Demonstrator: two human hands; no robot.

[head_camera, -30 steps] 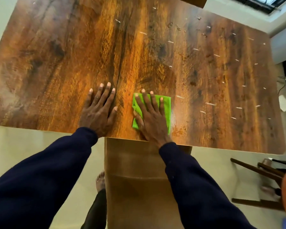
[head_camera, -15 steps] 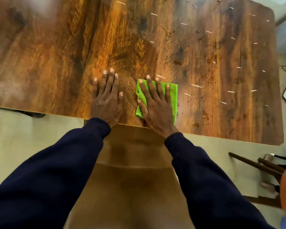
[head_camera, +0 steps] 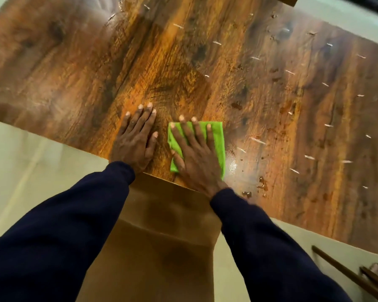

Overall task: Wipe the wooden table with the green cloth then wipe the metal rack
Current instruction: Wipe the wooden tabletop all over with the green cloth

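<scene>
My right hand flat, fingers spread, pinning folded green cloth at wooden table near edge: pressure for wiping. Left hand open, empty, braced beside. Pale crumbs, wet spots right, unwiped. Metal rack unseen.

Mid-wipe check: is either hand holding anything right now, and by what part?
Nothing is gripped. The right hand presses flat on the green cloth, covering its left and middle part. The left hand lies flat on the bare wooden table.
</scene>
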